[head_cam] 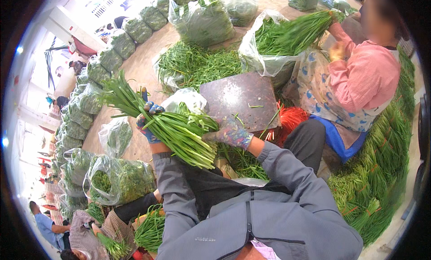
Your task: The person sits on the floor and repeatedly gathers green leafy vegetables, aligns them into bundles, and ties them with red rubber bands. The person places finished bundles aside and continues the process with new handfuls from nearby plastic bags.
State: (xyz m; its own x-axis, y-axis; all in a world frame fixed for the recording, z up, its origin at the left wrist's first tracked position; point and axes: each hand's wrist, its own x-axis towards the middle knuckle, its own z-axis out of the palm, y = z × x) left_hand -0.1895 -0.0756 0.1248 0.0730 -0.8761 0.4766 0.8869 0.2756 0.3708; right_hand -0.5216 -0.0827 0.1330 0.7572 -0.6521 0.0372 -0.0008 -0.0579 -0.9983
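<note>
A thick bunch of garlic chives (178, 130) lies slantwise across the view, green leaf tips to the upper left and pale stalk ends towards my lap. My left hand (150, 117), in a blue patterned glove, grips it around the middle. My right hand (232, 133), in a floral glove with a soiled fingertip area, reaches the pale stalk ends from the right. Some leaves bend away beside its fingers, and whether they are pinched is hidden. Beyond it stands a low dark-topped table (239, 98) with a few loose leaves on it.
Red plastic ties (291, 120) hang by the table. Loose chives (202, 66) cover the floor beyond. A co-worker in pink (363, 74) holds chives over an open plastic bag (266, 63). Tied bunches (373, 182) are stacked at right; packed bags (118, 179) stand at left.
</note>
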